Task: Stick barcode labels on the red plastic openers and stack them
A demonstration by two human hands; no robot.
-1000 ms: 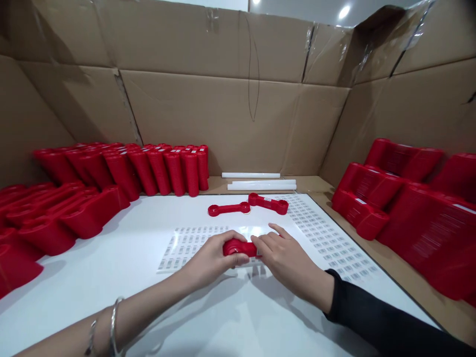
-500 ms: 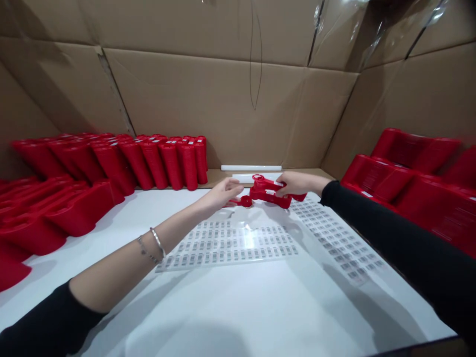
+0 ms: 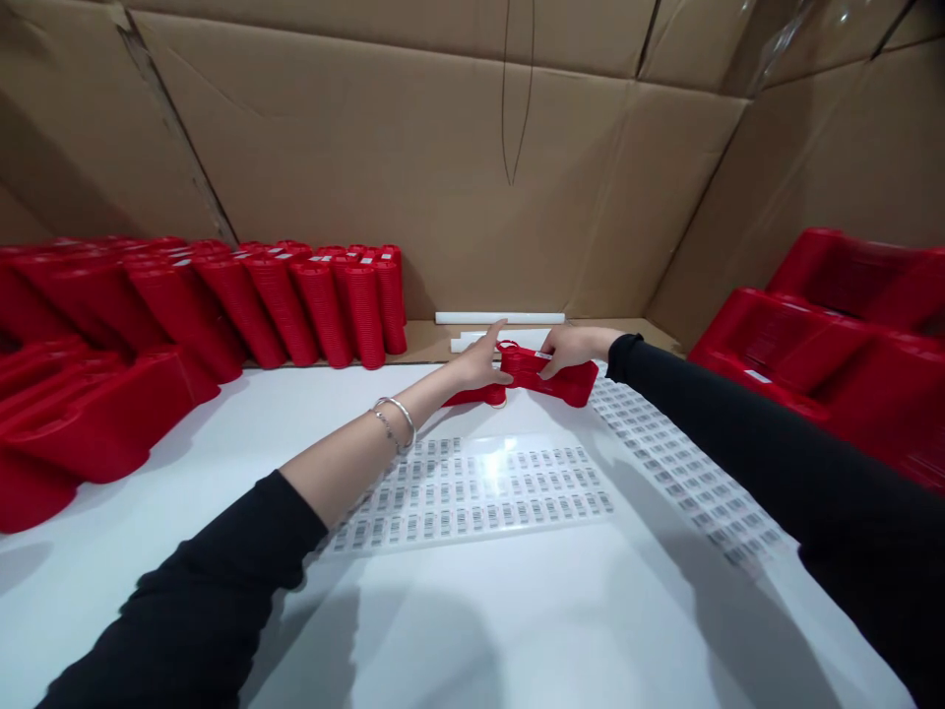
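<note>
My right hand point(image 3: 574, 347) grips a stack of red plastic pieces point(image 3: 568, 386) near the back of the white table, thumb in front and the other fingers mostly hidden behind. The stack has a ring-shaped end and a small white label on top. Left of it, my left hand point(image 3: 478, 366) is spread, index finger pointing up and thumb reaching to the stack's left end. Whether the thumb presses on it I cannot tell. Below that hand lies another red piece point(image 3: 479, 396), partly covered by it. Sheets of barcode labels point(image 3: 472, 516) lie in front of both hands.
Tall stacks of red plastic pieces point(image 3: 365, 317) line the back left, with more lying at the left. Further red stacks point(image 3: 849, 364) rise at the right. White rolls point(image 3: 500, 318) lie along the cardboard wall point(image 3: 354, 167). A second label sheet point(image 3: 679, 463) runs beneath my right arm.
My left hand has moved right to the stack's left end. In my right hand, the loosely fanned red pieces now sit together as one compact stack. The view has shifted slightly.
</note>
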